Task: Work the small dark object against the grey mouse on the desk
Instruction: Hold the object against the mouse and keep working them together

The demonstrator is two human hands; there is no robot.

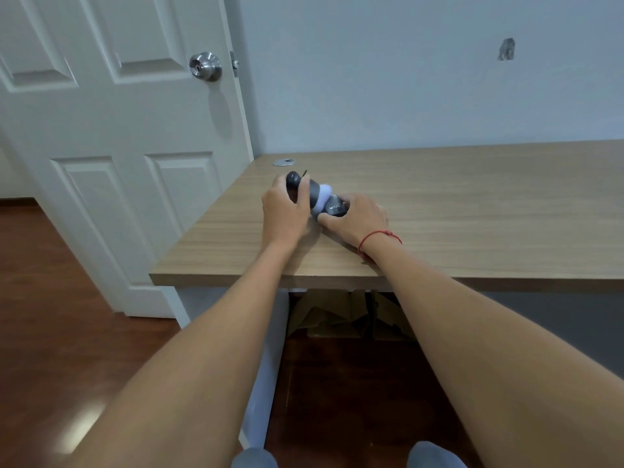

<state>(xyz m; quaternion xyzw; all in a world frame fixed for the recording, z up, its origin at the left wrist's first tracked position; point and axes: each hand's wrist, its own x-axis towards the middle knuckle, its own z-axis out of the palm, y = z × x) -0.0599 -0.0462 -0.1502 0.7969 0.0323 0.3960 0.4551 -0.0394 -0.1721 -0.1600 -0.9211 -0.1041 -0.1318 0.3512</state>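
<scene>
My left hand (285, 211) is closed around a small dark rounded object (293, 180), and a thin dark tip sticks up beside my fingers. The object presses against the left end of the grey mouse (316, 192), which has a pale band across its middle and a dark end with white lettering. My right hand (359, 216) grips that dark end, thumb in front and fingers behind. Both hands rest on the wooden desk (472, 204) near its left side. My fingers hide much of the dark object and the mouse.
A round metal cable grommet (283, 162) sits in the desk's far left corner. To the left stands a white door with a steel knob (205, 66). Folded cardboard (337, 315) lies under the desk. A red string bracelet (378, 238) circles my right wrist.
</scene>
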